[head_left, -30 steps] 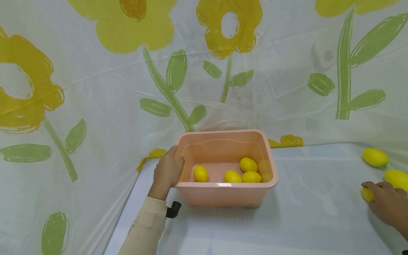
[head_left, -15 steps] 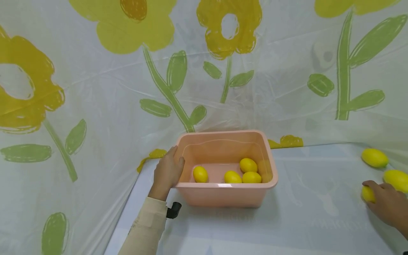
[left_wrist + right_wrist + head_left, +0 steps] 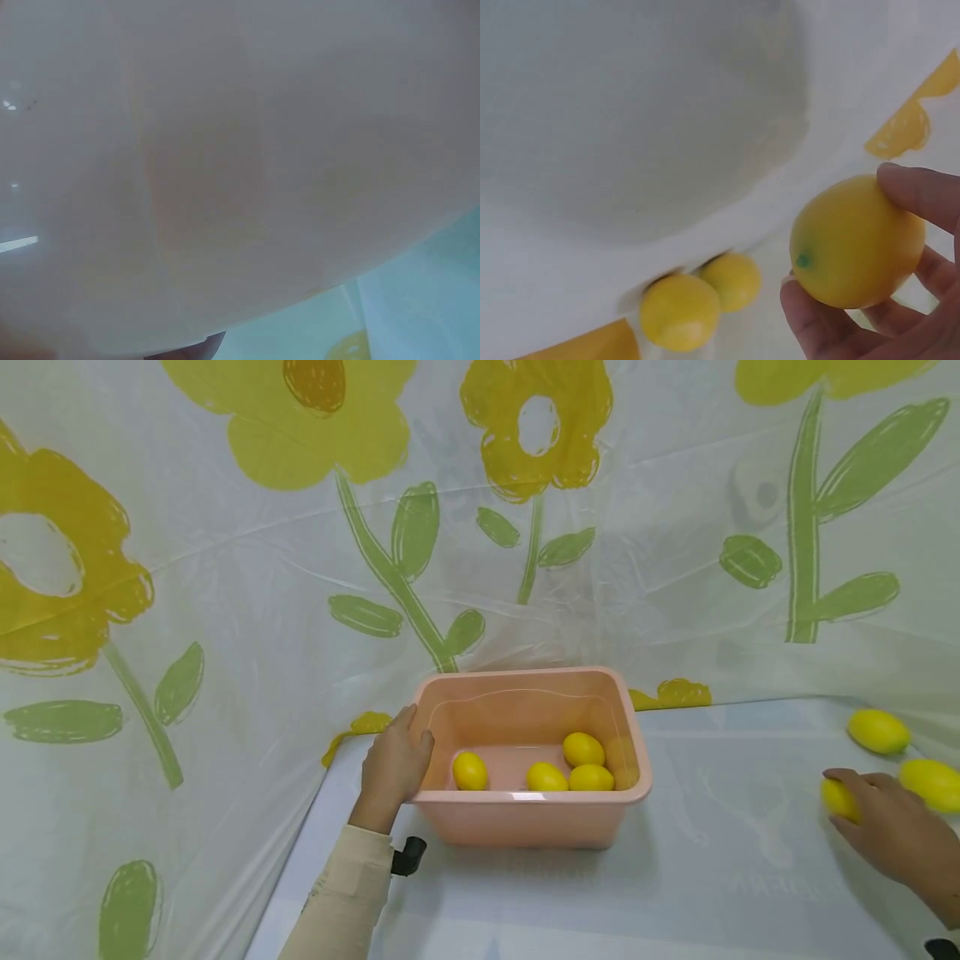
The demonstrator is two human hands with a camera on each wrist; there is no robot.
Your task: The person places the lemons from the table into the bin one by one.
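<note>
A pink plastic basin (image 3: pixel 525 820) stands on the table, with several lemons (image 3: pixel 470 771) lying inside. My left hand (image 3: pixel 392 767) grips its left rim. The left wrist view is filled by the basin's pale, blurred side (image 3: pixel 225 150), with only a bit of a finger (image 3: pixel 201 349) at the bottom edge. At the far right, my right hand (image 3: pixel 888 822) holds a lemon (image 3: pixel 838 800). The right wrist view shows this lemon (image 3: pixel 855 244) between thumb and fingers, its green tip exposed. Behind the right hand lie two more lemons, one nearer (image 3: pixel 930 785) and one farther back (image 3: pixel 879 732).
A white table cover (image 3: pixel 720 827) stretches between the basin and the right-hand lemons. A curtain (image 3: pixel 637 543) printed with yellow flowers hangs directly behind the table and basin, and along the left side. Both wrists wear black straps.
My right hand has drawn the held lemon a little left and up, away from the two other lemons. My left hand and the basin stay in place.
</note>
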